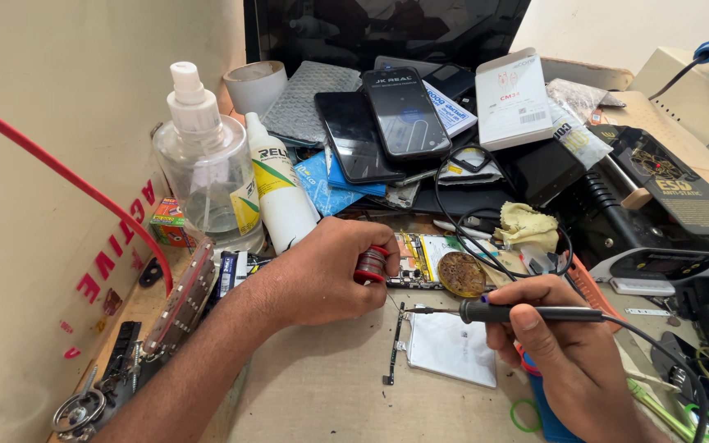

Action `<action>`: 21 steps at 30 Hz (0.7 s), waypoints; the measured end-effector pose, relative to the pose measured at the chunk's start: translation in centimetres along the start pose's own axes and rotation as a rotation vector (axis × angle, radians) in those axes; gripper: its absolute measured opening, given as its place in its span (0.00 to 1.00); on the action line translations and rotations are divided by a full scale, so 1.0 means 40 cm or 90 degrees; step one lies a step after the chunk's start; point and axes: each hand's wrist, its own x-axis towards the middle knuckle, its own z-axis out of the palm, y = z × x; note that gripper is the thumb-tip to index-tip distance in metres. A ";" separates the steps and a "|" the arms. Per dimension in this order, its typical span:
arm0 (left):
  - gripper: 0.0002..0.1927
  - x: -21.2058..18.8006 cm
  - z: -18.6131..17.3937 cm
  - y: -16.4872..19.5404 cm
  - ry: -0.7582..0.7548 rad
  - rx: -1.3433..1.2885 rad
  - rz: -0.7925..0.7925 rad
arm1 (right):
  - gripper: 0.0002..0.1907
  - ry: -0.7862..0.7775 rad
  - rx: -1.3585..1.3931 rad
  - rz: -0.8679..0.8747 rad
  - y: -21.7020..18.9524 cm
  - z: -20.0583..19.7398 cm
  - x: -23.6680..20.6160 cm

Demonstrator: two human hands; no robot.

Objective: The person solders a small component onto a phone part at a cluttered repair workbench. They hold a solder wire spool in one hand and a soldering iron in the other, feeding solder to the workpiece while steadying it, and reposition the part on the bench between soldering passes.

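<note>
The left hand (322,275) pinches a red solder spool (370,264); the right hand (555,340) grips a soldering iron (527,312). Behind stands a white bottle (281,193) with a green-yellow label.

A phone repair workshop: stacked phones (387,115), soldering iron (527,312), cluttered bench (330,385).

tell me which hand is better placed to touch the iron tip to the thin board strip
Right. The right hand holds the soldering iron, tip at the strip; the left hand holds a solder spool.

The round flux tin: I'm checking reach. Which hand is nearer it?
Right. The right hand, holding the soldering iron, sits just below the round flux tin; the left hand is farther left, holding a solder spool.
</note>
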 end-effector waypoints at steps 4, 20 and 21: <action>0.12 0.000 0.000 0.001 -0.003 -0.003 -0.008 | 0.17 -0.009 0.016 0.017 0.002 0.001 -0.002; 0.11 0.002 0.004 -0.010 0.003 -0.009 0.012 | 0.17 -0.032 -0.009 0.007 0.004 -0.004 0.001; 0.11 0.001 0.005 -0.011 0.002 -0.011 0.011 | 0.17 -0.034 -0.008 0.006 0.005 -0.004 0.000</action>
